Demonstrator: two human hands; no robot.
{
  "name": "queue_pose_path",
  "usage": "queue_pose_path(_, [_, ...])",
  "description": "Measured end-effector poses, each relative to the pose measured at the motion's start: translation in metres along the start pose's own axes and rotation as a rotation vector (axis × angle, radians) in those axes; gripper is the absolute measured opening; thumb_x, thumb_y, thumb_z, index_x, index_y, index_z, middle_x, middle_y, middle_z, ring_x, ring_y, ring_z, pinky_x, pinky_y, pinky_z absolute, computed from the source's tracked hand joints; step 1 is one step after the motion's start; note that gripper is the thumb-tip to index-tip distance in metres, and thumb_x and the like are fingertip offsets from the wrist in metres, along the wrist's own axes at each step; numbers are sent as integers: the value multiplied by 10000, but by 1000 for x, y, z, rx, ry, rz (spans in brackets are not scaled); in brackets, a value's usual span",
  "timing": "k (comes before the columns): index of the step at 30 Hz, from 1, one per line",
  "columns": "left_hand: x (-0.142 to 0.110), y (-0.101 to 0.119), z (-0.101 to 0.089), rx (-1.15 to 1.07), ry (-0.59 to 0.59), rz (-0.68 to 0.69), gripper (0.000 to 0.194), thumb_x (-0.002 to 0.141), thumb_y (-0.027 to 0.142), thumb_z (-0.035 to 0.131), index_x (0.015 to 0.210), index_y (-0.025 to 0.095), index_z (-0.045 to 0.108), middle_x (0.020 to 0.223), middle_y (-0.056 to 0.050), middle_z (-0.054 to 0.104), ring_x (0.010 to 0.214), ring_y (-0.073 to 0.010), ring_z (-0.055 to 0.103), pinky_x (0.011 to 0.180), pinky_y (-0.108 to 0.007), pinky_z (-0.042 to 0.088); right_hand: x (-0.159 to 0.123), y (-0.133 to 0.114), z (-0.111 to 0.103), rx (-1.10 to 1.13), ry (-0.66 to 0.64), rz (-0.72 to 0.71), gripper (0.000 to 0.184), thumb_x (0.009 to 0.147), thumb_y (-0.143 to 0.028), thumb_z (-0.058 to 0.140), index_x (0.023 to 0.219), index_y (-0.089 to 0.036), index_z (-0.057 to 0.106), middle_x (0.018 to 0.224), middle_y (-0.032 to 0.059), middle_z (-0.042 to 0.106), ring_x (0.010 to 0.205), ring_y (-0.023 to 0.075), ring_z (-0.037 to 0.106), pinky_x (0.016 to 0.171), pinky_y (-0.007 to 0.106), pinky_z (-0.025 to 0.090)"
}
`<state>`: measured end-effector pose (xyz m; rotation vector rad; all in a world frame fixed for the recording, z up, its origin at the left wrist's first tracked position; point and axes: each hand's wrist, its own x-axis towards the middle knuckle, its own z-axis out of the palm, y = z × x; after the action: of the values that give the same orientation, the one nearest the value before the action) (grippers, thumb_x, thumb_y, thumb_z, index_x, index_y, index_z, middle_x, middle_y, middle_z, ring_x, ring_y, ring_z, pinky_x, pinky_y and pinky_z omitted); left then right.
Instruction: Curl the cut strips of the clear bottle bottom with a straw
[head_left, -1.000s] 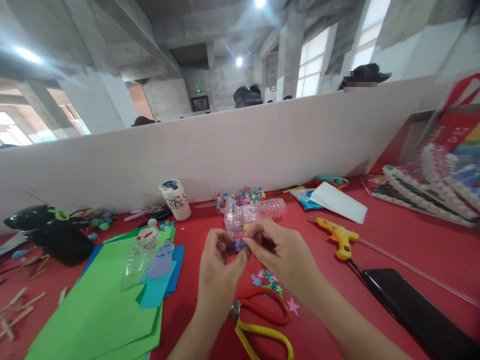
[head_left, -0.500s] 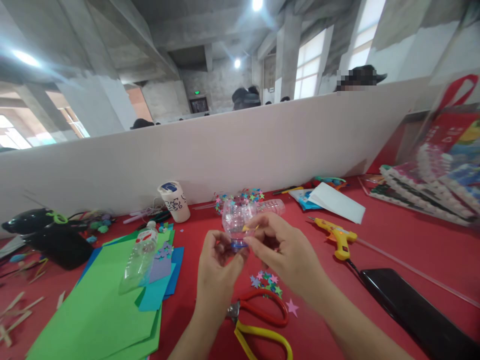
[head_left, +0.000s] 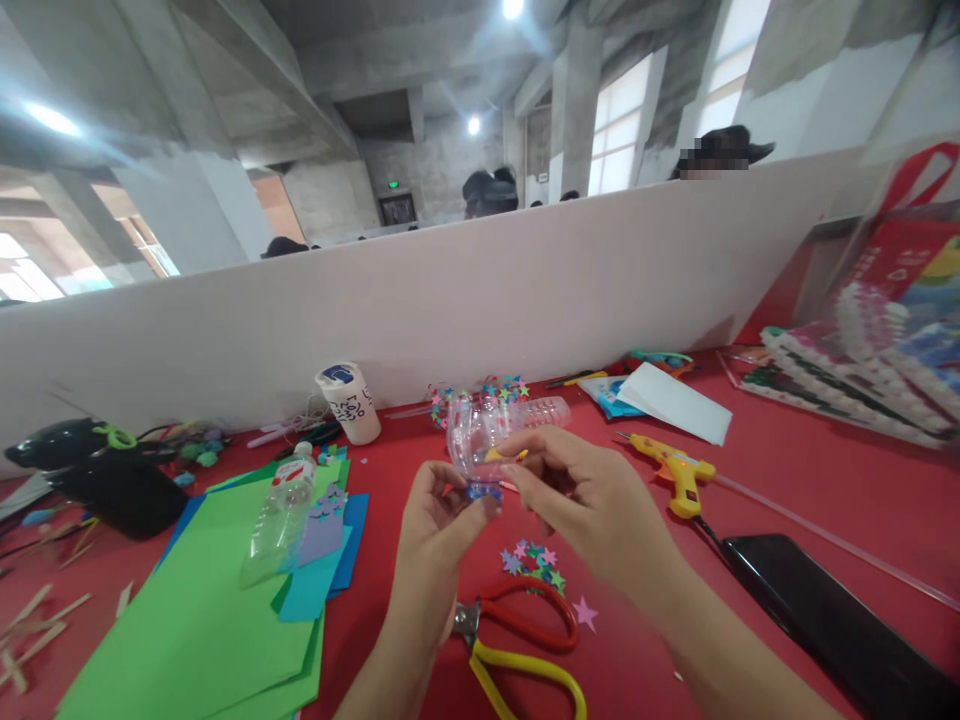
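My left hand (head_left: 431, 525) is closed around the blue-capped neck of a clear plastic bottle piece (head_left: 469, 440), its thumb against the blue cap (head_left: 484, 492). Just right of the cap, my right hand (head_left: 577, 490) has its thumb and index finger pinched together. A small yellow piece (head_left: 519, 457) shows by those fingertips; whether they grip it I cannot tell. Below lie a pile of coloured foam stars (head_left: 534, 562), a single pink star (head_left: 585, 614) and scissors (head_left: 529, 640) with one red and one yellow handle.
Left are green foam sheets (head_left: 172, 600), a clear bottle (head_left: 277, 515) and a white cup (head_left: 349, 402). A yellow glue gun (head_left: 679, 472) with a clear stick, a black case (head_left: 832, 620) and white paper (head_left: 675, 402) lie right. A white partition (head_left: 420, 310) stands behind.
My right hand has drawn slightly right, away from the cap. More of the blue cap now shows in my left hand, which has barely moved.
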<state>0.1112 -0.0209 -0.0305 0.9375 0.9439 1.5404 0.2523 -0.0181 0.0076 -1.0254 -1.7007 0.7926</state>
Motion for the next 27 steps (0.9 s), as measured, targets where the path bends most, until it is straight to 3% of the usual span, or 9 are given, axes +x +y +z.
queue_pose_path(6, [-3,3,5,58,31,55,286,607,172,738,742,193,486,646,53,569,599,-80,505,593,-184,407,-1,-2,-1,-31,17,17,106,840,-240,516,865,-218,616,585,-62,545,451,97,480,444,231,375])
queue_pose_path(16, [-2,1,1,129,0,64,281,639,169,720,737,197,458,636,64,535,588,-74,497,567,-169,384,0,-2,0,151,-24,117,87,829,-255,511,871,-207,570,531,-93,486,378,72,458,385,190,386])
queue_pose_path(21, [-3,2,2,99,-26,53,284,627,182,738,722,192,470,630,59,542,597,-82,498,591,-187,402,2,-2,3,129,-36,82,63,813,-247,522,797,-199,559,536,-86,452,429,80,427,410,199,359])
queue_pose_path(27, [-7,7,7,63,23,37,262,614,162,719,715,189,479,586,86,489,551,-60,430,571,-176,369,2,6,8,26,-60,8,40,823,-208,547,784,-214,538,573,-80,478,496,94,415,467,213,335])
